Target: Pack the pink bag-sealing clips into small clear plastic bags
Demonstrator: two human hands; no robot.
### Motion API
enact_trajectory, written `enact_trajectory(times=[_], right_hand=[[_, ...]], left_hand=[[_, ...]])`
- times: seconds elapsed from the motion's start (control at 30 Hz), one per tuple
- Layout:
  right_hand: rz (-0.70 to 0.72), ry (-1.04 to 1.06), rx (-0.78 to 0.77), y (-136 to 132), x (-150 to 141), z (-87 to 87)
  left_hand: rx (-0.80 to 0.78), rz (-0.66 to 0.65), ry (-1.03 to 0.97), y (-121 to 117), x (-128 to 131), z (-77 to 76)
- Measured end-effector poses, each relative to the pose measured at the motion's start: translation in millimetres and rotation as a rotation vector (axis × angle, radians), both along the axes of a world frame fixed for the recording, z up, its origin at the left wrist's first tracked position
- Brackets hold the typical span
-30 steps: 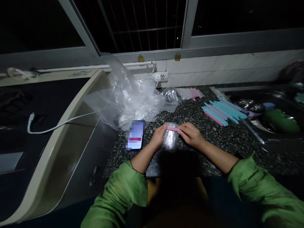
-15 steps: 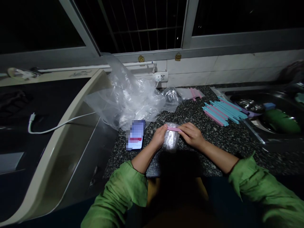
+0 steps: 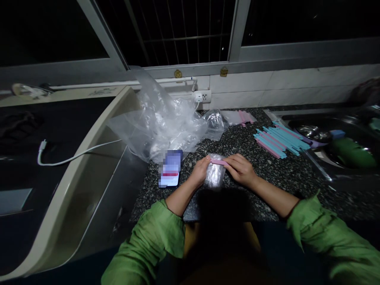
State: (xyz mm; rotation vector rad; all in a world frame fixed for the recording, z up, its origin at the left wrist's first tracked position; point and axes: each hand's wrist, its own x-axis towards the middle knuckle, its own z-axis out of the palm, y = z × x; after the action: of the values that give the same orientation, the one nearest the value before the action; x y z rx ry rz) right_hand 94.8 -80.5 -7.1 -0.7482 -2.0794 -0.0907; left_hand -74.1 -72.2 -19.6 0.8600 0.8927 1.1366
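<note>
A small clear plastic bag [image 3: 215, 177] lies on the speckled counter in front of me. Across its top runs a pink bag sealing clip [image 3: 219, 162]. At the clip's left end, my left hand [image 3: 201, 170] is closed, thumb and fingers pinching the clip and the bag's edge. My right hand [image 3: 240, 169] is closed on the clip's right end, fingers bent over it. Whether the clip is fully snapped along its length is too small to tell. Just left of my left hand lies a lit phone [image 3: 171, 168].
Crumpled clear plastic bags [image 3: 175, 122] fill the back left of the counter. Blue and pink clips [image 3: 280, 139] lie in a pile at right, before the sink [image 3: 323, 174]. Pink clips [image 3: 245, 117] rest on a bag behind. A white cable [image 3: 80, 155] crosses the stove [image 3: 89, 130].
Both hands stay at the two ends of the pink clip, with barely any movement. The whole view has shifted very slightly.
</note>
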Motion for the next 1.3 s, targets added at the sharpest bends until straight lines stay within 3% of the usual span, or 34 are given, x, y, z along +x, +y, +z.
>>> enact_trajectory(times=[0.17,0.47,1.3], right_hand=[[0.004,-0.006,0.018,0,0,-0.6],[-0.03,0.006,-0.055,2,-1,-3.7],[-0.046,0.14,-0.117,2,-3,0.0]], left_hand=[[-0.006,0.015,-0.011,0,1,-0.9],[-0.03,0.024,0.028,-1,1,11.4],[0.009,0.052,0.166,3,0,8.0]])
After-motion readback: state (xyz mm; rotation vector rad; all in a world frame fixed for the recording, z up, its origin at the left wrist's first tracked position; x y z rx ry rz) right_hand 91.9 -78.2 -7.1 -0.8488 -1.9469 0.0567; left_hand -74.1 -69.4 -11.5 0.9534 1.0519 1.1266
